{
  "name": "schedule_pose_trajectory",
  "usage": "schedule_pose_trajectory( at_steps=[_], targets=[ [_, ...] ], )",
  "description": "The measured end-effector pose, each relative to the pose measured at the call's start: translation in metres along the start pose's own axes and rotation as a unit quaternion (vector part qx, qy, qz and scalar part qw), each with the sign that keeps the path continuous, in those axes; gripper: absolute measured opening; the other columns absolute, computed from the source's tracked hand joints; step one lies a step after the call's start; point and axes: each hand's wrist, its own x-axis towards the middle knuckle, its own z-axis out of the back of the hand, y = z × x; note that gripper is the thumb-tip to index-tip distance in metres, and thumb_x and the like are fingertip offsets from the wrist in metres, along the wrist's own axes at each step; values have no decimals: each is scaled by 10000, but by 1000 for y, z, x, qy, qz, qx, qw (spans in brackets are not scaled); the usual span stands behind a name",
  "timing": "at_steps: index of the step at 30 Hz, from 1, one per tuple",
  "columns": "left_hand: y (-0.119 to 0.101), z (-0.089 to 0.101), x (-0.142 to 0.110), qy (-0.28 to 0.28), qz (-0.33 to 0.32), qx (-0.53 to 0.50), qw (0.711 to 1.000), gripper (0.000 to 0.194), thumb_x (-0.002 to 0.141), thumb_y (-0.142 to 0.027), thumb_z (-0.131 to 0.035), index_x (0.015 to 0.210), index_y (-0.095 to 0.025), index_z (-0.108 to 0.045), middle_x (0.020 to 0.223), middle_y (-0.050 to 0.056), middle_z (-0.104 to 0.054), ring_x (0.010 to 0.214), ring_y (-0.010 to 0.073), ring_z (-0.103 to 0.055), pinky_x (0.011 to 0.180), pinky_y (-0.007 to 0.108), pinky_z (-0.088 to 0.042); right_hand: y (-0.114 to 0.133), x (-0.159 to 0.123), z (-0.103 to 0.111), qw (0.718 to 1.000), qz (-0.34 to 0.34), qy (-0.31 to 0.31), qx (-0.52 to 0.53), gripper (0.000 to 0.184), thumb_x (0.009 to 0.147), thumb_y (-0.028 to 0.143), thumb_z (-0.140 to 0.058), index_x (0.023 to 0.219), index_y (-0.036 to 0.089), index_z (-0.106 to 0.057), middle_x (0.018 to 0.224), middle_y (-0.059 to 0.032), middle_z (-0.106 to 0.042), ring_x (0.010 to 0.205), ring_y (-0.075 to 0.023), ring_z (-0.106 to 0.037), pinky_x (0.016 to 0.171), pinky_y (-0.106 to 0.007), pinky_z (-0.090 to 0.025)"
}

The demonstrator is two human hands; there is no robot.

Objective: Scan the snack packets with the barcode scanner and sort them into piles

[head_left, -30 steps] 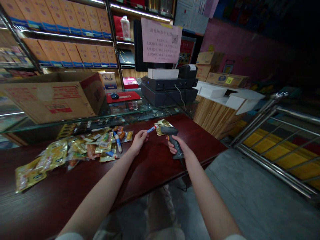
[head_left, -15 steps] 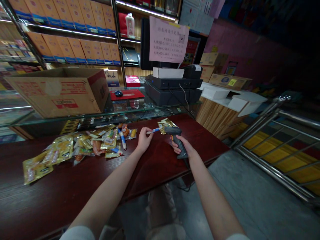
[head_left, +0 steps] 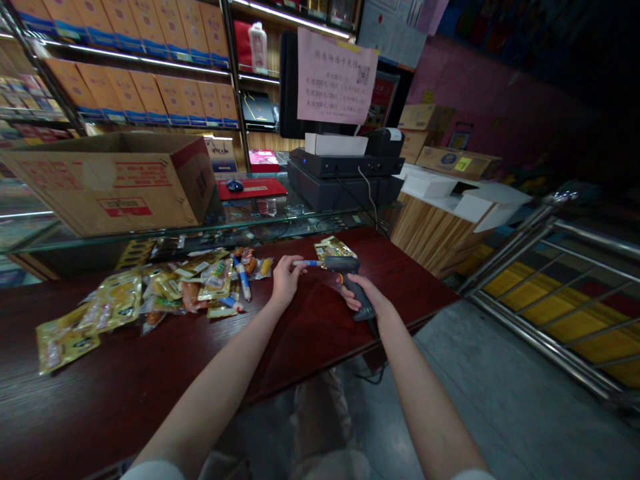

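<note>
moved: since a second ago, the blue and white stick (head_left: 311, 263) has swung from an upward slant to nearly level, its far end at the nose of the scanner (head_left: 344, 265).
left hand (head_left: 286, 281): pinched narrow, thumb and fingers closed on the near end of the stick, held above the tabletop (head_left: 305, 347).
right hand (head_left: 369, 297): wrapped around the grip of the dark scanner, whose nose points left toward the stick; whether the two touch cannot be told.
cable: runs down from the scanner's grip past the front edge of the tabletop.
gold packet (head_left: 331, 246): flat on the tabletop, just behind the scanner's head and partly hidden by it.
snack pile (head_left: 200, 283): shiny gold and clear packets, heaped and overlapping on the tabletop, left of the left hand; two more blue and white sticks lie at its right side.
glass case (head_left: 250, 232): behind the dark red-brown tabletop, bearing an open cardboard box (head_left: 130, 193) at left, a mouse (head_left: 234, 186) on a red mat (head_left: 267, 189), and stacked black machines (head_left: 345, 183).
pink sign (head_left: 334, 80): hangs over the monitor, with lines of writing and a square code.
shelves: rows of orange and blue boxes (head_left: 175, 100), behind the cardboard box.
right side: metal railing (head_left: 565, 327) beside a grey floor (head_left: 480, 393).
</note>
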Motion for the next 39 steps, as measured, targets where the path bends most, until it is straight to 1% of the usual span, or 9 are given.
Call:
schedule_pose_trajectory(
  at_steps=[7,16,21,24,27,30,34,37,39],
  targets=[
    [6,-3,1,24,-20,-12,999,156,872,-209,-579,1003,-158,-646,1041,81,-628,835,163,-696,813,344,-585,0,1,1,1000,1,2,0,339,849,499,-594,958,189,-509,521,100,-474,307,-61,-351,322,-200,-302],
    [-3,-2,-1,21,-33,72,997,157,867,-134,-571,999,-161,-653,1003,73,-647,835,160,-679,797,318,-573,0,1,1,1000,1,-11,5,346,821,515,-611,905,196,-503,495,99,-477,301,-64,-351,317,-200,-302],
    [-11,7,1,3,-84,158,984,166,871,-100,-537,960,-177,-653,976,66,-626,933,180,-643,880,342,-540,-1,1,2,1000,11,-12,3,340,835,496,-588,972,197,-504,505,104,-469,300,-65,-342,322,-200,-291],
    [-13,25,10,-10,-96,244,965,216,881,-97,-484,992,-185,-646,1046,82,-590,981,192,-618,921,353,-517,-2,1,3,1000,16,-20,3,356,838,502,-584,1006,200,-502,506,105,-467,300,-69,-343,324,-204,-291],
    [-13,47,19,6,-70,354,933,257,912,-145,-437,1060,-171,-645,1132,118,-562,983,215,-607,909,362,-509,-2,1,3,999,30,-35,7,356,828,502,-601,991,201,-502,510,102,-470,303,-68,-345,327,-206,-288],
    [-14,61,22,44,-33,482,875,317,921,-157,-388,1055,-96,-668,1161,191,-565,1034,277,-580,936,411,-472,-1,0,2,997,47,-52,15,346,818,496,-616,964,204,-501,515,100,-475,310,-66,-339,332,-206,-288],
    [-20,60,16,71,17,591,803,390,924,-200,-359,993,-36,-706,1135,247,-581,1131,355,-510,966,476,-410,2,-1,1,993,75,-90,33,353,794,482,-644,967,207,-505,514,100,-479,322,-67,-349,342,-201,-298],
    [-26,55,11,43,33,604,795,446,931,-331,-396,1016,-15,-699,1123,262,-589,1166,399,-470,962,513,-392,3,0,3,984,91,-141,54,360,768,473,-666,948,209,-501,502,101,-477,322,-66,-356,342,-200,-300],
    [-29,49,9,13,8,587,809,422,907,-375,-466,1043,-39,-682,1113,246,-605,1199,408,-450,1022,554,-338,4,1,5,977,103,-171,69,354,763,470,-669,935,216,-491,496,104,-471,325,-69,-363,344,-200,-303]
  ],
)
